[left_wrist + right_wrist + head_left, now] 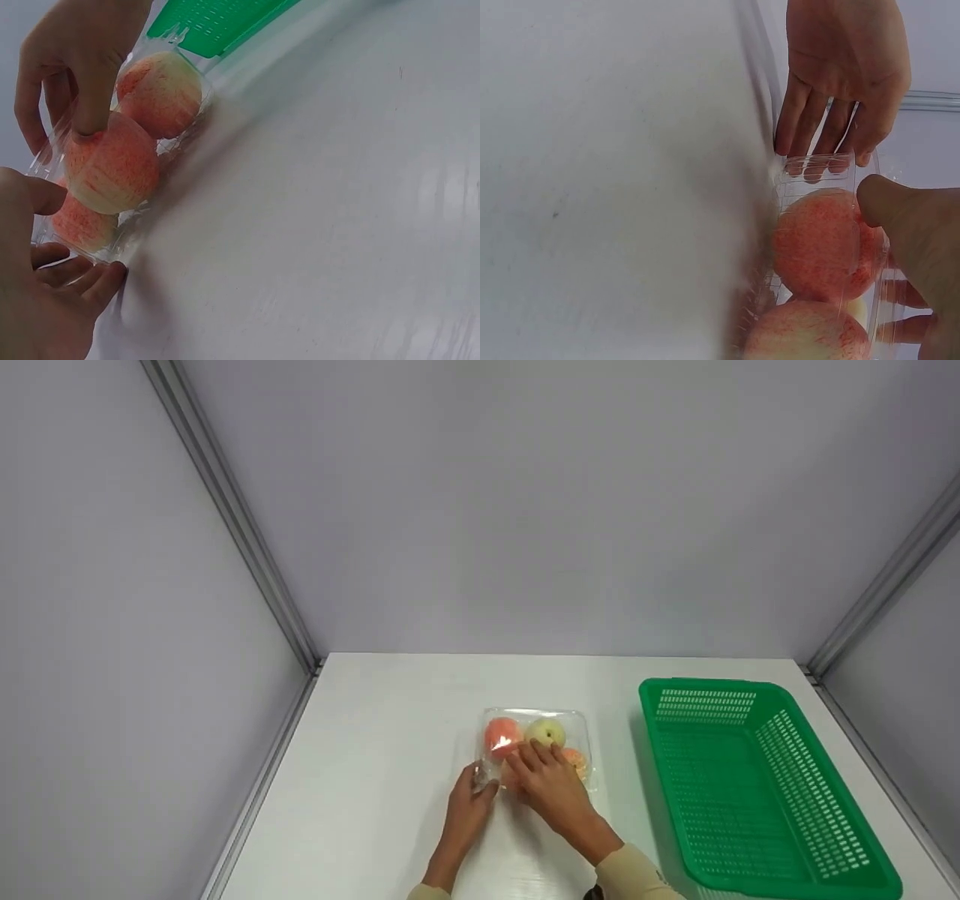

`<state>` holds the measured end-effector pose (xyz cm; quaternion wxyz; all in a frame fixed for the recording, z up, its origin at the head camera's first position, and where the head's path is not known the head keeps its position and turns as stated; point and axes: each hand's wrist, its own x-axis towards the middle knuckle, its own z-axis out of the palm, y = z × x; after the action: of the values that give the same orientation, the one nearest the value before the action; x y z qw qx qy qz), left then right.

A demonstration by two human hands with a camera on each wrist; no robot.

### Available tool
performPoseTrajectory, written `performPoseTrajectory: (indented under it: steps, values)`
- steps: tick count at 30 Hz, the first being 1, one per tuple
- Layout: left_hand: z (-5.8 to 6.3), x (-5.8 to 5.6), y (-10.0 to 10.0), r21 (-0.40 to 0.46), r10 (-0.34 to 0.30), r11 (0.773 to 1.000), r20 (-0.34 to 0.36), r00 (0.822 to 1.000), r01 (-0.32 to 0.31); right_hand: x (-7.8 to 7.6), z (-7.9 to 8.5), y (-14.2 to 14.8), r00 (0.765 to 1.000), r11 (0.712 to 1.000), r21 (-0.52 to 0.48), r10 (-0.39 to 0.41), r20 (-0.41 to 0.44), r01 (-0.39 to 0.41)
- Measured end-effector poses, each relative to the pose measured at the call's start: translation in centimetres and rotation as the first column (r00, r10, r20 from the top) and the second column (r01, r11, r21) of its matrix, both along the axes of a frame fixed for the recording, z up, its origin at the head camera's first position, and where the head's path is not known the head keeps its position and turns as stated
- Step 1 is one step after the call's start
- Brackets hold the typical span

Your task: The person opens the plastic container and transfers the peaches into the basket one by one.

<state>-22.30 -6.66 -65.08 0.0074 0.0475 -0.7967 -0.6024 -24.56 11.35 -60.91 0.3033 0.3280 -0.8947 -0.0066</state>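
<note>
A clear plastic clamshell container (581, 727) lies on the table with several round fruits in it. At its back are a red-orange peach (501, 735) and a pale yellow-green fruit (541, 729); another peach (576, 765) shows at the right. My left hand (469, 808) holds the container's near-left corner between thumb and fingers. From above, my right hand (553, 789) presses on the container, fingers stretched across the fruits. In the left wrist view its thumb rests over a near peach (112, 169). Part of the fruit is hidden under this hand.
A large green plastic basket (739, 780) with perforated walls stands to the right of the container on the white table (360, 780). Grey panels (525, 510) enclose the table at the back and both sides.
</note>
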Motion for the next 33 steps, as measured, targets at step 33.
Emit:
performPoseTrajectory:
  steps: [33]
  values:
    - [-0.32,0.11,0.28,0.059,0.002,0.998,-0.013,1.000,-0.001,-0.27,0.82,-0.92,1.000,0.996,0.085,-0.030,0.002,0.030]
